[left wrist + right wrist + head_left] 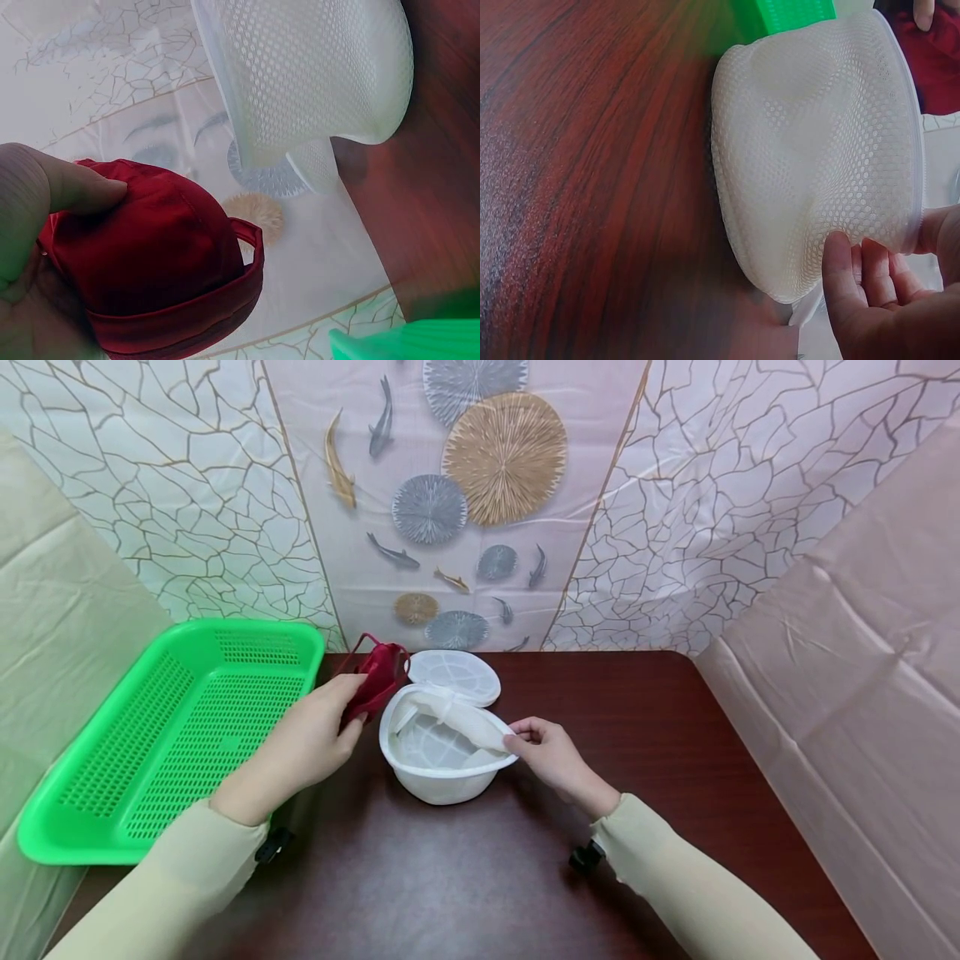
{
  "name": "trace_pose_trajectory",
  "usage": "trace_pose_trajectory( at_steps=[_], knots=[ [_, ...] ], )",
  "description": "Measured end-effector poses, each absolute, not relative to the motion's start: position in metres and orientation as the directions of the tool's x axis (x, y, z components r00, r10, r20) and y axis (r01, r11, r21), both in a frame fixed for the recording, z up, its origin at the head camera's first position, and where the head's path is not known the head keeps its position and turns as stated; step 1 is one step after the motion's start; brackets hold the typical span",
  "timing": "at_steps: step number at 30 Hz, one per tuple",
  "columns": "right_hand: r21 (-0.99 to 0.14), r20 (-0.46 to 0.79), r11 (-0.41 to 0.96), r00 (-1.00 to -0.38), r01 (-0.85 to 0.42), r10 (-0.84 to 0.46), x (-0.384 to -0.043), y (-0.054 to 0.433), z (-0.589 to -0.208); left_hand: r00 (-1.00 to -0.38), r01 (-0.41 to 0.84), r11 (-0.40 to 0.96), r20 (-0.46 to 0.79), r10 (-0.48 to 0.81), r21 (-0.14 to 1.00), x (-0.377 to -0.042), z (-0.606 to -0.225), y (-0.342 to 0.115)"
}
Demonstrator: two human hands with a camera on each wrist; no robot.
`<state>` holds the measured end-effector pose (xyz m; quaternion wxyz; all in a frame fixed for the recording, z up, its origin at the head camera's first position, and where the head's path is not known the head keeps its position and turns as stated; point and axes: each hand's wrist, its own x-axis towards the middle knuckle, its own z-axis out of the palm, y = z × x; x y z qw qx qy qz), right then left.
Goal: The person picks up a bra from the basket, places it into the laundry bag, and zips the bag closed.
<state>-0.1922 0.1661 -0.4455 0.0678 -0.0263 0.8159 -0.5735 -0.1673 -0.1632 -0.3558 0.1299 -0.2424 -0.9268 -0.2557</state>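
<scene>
My left hand holds a folded red satin bra to the left of a white mesh laundry bag. In the left wrist view the thumb presses on the smooth rounded cup of the bra, and a narrow strap loop sticks out at its side. The bag stands on the table with its mouth up, and its round lid is folded back behind it. White material lies along the inside of the bag. My right hand pinches the bag's right rim, thumb and fingers on either side of the mesh.
A green plastic basket with a perforated bottom stands at the left of the dark brown table. Patterned sheeting rises behind the table, and plain pale sheeting hangs along the right side.
</scene>
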Motion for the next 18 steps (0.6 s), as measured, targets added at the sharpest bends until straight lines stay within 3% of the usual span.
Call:
trace_pose_trajectory(
  at_steps=[9,18],
  knots=[
    [-0.943,-0.086,0.331,-0.987,0.037,-0.135,-0.191,0.164,-0.441,-0.834,0.534,0.748,0.390,0.390,0.394,-0.165,-0.357,-0.159],
    [-0.936,-0.092,0.349,-0.984,0.033,-0.155,-0.176,0.155,-0.411,-0.784,0.606,0.701,0.436,0.443,0.377,-0.164,-0.362,-0.147]
  ],
)
